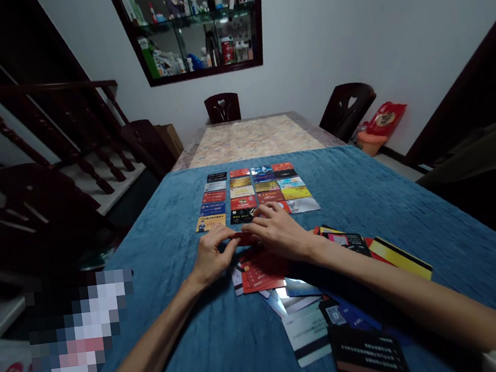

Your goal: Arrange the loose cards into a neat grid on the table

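My left hand pinches the left end of a red card between thumb and fingers. My right hand is bent over the right end of the same card, with its fingers curled and the thumb hidden. Just beyond both hands, several cards lie face up in neat columns, among them a black card, a yellow card with a figure and a silver card. Below my hands is a loose, overlapping pile with red cards, a silver card with a dark stripe and a black card.
A blue cloth covers the near part of the table, and a patterned tabletop shows beyond it. More loose cards, including a yellow one, lie beside my right forearm. Dark wooden chairs stand around the table. A blurred patch covers something at left.
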The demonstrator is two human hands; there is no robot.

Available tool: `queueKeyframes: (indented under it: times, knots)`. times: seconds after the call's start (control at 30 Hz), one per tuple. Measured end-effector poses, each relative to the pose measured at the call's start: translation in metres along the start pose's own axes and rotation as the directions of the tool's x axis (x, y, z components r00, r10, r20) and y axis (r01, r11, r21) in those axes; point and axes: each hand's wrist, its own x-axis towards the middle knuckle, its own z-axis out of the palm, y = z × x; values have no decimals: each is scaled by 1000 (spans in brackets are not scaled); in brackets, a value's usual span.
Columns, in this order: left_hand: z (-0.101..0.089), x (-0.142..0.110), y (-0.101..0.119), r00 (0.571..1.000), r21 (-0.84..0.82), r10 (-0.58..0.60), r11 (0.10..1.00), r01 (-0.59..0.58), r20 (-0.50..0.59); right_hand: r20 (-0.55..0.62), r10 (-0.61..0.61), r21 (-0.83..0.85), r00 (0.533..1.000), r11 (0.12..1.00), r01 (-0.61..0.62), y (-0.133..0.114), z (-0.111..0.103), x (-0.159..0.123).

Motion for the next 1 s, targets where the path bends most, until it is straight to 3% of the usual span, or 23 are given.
queueKeyframes:
  times: [0.13, 0.27, 0.6, 0.8, 1.0]
  knots:
    - [0, -1, -4, 997, 8, -71, 997, 71, 0, 73, 130, 93, 989, 986, -137, 8, 10, -15]
    - [3, -3, -6, 995, 9, -93, 996, 93, 21, 75, 176, 145, 981, 972, -186, 12, 16, -19]
    - [10, -10, -14, 998, 47, -11, 999, 8, 65, -36, 89, -1, 995, 996, -89, 13, 22, -21]
    - [10, -13, -17, 995, 132, 30, 990, -42, 93, -24, 86, -31, 996, 996, -87, 14, 27, -24]
    - [10, -13, -17, 998, 90, 6, 996, -12, 67, -17, 91, -83, 996, 992, -93, 10, 24, -22]
